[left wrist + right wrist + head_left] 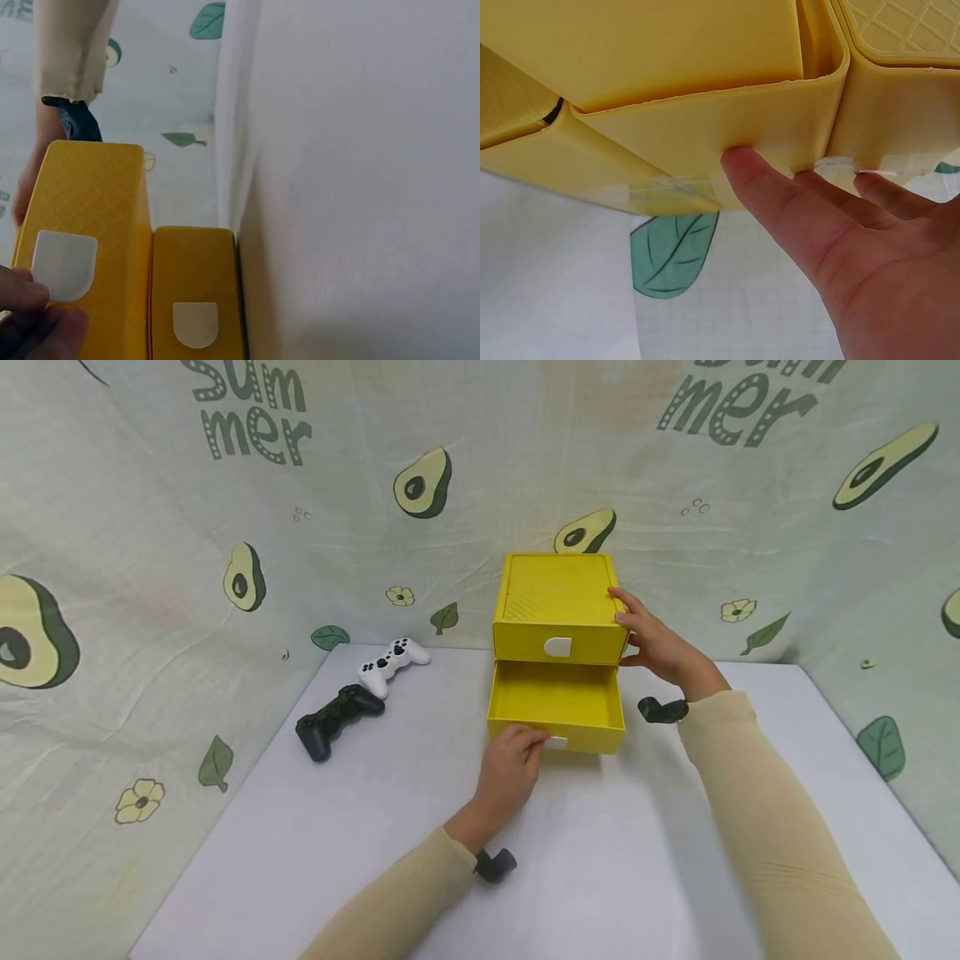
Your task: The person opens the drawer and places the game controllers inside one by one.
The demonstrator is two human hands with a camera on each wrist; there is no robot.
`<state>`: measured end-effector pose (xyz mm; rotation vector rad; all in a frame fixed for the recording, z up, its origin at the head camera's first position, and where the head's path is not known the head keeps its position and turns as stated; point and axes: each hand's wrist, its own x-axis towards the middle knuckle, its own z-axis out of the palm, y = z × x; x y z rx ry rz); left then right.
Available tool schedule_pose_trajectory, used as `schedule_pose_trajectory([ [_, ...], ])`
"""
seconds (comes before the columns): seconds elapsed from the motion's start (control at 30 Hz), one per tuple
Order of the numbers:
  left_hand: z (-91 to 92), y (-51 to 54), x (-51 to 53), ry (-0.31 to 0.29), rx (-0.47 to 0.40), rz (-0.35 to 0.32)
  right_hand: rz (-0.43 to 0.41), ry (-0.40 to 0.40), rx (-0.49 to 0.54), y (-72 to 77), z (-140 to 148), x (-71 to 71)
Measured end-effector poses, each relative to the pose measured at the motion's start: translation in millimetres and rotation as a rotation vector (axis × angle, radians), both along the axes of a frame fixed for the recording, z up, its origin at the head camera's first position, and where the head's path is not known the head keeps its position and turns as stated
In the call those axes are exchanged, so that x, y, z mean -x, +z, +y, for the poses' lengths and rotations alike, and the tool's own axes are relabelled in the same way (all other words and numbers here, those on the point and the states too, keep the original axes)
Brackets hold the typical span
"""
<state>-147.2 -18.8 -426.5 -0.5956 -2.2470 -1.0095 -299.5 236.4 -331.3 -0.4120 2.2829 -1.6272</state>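
A yellow drawer cabinet (558, 589) stands against the back cloth. Its top drawer, with a white tab handle (557, 647), sits closed. Below it a yellow drawer (592, 741) is pulled out, and its visible inside holds nothing. My left hand (506, 768) pinches that drawer's white tab (65, 264) between thumb and fingers. In the left wrist view, a lower drawer (193, 262) with its own tab sits closed, nearest the tabletop. My right hand (663, 643) rests its extended fingers on the cabinet's right side and top edge; its fingertips touch the yellow side wall (697, 127) in the right wrist view.
A white game controller (393, 664) and a black game controller (337, 718) lie left of the cabinet on the white table (300, 860). Cloth printed with avocados (423, 483) hangs behind and at both sides. Each wrist wears a black camera mount (495, 866).
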Motion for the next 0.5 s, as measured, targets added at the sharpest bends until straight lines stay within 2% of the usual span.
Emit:
schedule_pose_trajectory([
  [0.23,-11.8,5.1,-2.5,0.021,-0.003,0.004,0.005,0.003,-0.003,0.3,-1,-0.6],
  [0.37,-20.1,4.4,-0.6,0.029,-0.001,-0.004,0.005,-0.001,-0.007,0.4,-1,-1.1],
  [0.5,-28.5,5.2,2.1,0.022,-0.016,0.022,0.004,-0.004,-0.009,-0.8,0,-0.6],
])
